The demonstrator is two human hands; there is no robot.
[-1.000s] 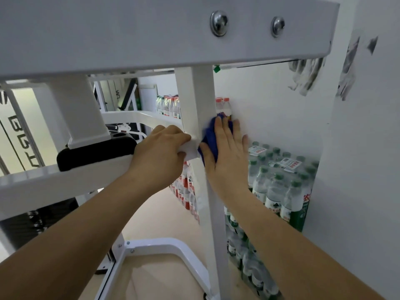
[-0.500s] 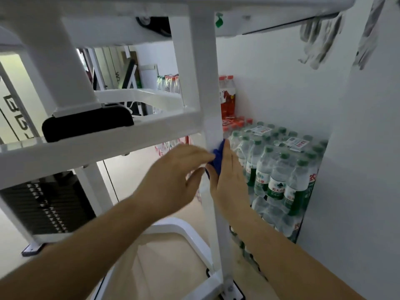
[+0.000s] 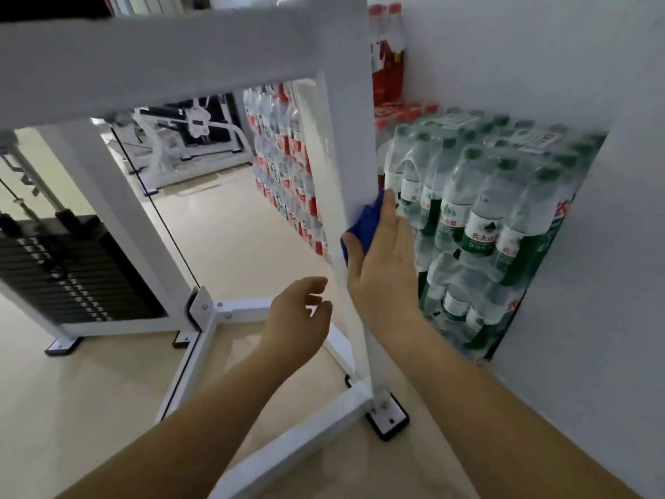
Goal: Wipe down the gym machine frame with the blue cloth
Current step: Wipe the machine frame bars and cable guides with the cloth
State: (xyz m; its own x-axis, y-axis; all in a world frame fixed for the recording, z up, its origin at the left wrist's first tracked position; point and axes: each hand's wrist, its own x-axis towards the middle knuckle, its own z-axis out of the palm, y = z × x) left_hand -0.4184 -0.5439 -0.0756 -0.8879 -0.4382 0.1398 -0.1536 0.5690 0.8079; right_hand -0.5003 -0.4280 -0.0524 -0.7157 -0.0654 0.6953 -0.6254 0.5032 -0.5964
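Note:
The white gym machine frame (image 3: 345, 145) fills the view, with a vertical post running down to a floor plate. My right hand (image 3: 381, 268) presses the blue cloth (image 3: 365, 225) flat against the right side of that post, fingers straight, at about mid height. Only a corner of the cloth shows past my fingers and thumb. My left hand (image 3: 298, 318) hovers just left of the post with loosely curled fingers, holding nothing and not touching the frame.
Shrink-wrapped packs of green-capped water bottles (image 3: 478, 225) are stacked tight against the post's right side, with a white wall (image 3: 593, 246) beyond. A black weight stack (image 3: 64, 268) stands at the left. White base bars (image 3: 288, 444) cross the beige floor.
My right hand slid the blue cloth down the vertical post from the crossbar joint. My left hand let go of the post and now hangs free beside it. The view tilted downward.

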